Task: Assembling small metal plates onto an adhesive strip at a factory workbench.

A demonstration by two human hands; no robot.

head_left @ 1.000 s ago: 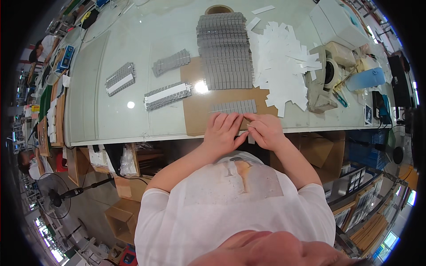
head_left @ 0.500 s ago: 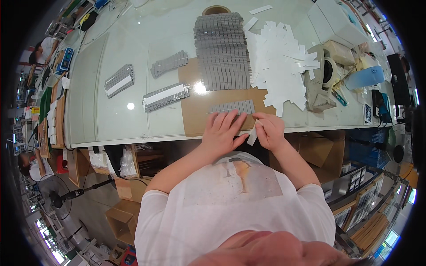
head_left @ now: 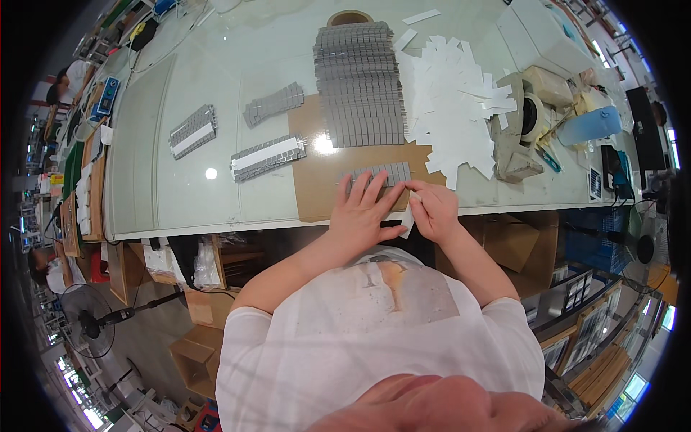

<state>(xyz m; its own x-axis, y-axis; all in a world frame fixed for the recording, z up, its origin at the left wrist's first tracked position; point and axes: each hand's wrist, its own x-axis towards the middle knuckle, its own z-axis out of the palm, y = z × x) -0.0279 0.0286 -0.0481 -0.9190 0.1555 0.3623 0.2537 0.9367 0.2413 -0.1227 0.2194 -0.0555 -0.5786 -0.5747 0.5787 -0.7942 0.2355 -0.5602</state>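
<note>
My left hand (head_left: 362, 209) lies with fingers outstretched and apart, its tips on the near edge of a grey segmented strip (head_left: 392, 173). That strip rests on a brown cardboard sheet (head_left: 313, 198) near the table's front edge. Just beside it my right hand (head_left: 434, 211) is closed in a pinch on a narrow white strip (head_left: 408, 222), which hangs below the fingers. My left index fingertip meets my right fingertips at the grey strip's right end; what lies under them is hidden.
Beyond the hands lie a large stack of grey segmented strips (head_left: 360, 86) and a pile of white strips (head_left: 457, 108). Smaller grey bundles (head_left: 268, 157) lie to the left. A tape dispenser (head_left: 520, 137) and a blue bottle (head_left: 590, 126) stand at right.
My left index finger has moved right to meet the right fingertips, and the left fingers have spread wider. My right hand has shifted slightly left with the white strip.
</note>
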